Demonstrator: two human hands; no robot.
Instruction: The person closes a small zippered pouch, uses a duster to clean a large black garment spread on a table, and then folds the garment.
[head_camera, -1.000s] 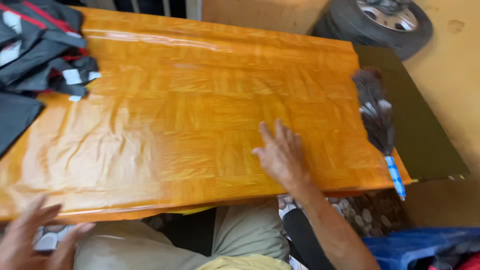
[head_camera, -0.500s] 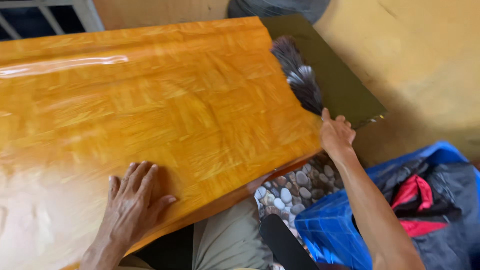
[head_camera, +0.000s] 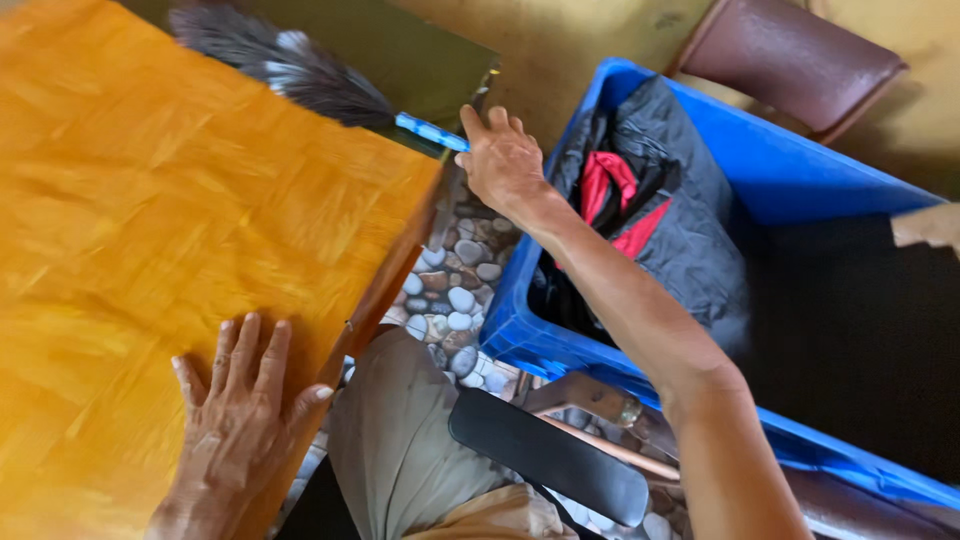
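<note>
Right hand (head_camera: 503, 160) is at the bench (head_camera: 180, 240) corner, fingers loosely curled and holding nothing, touching the blue handle end of the duster (head_camera: 300, 78), whose long axis runs up-left from it; left hand (head_camera: 240, 410) lies flat on the bench, farther off.

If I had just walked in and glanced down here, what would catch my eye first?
Probably the glossy orange table filling the left side, with the left hand pressed flat near its edge. Next, the bright blue crate on the right, holding dark clothing with a red patch. Between them, the right hand reaches toward the blue handle of a feather duster.
</note>
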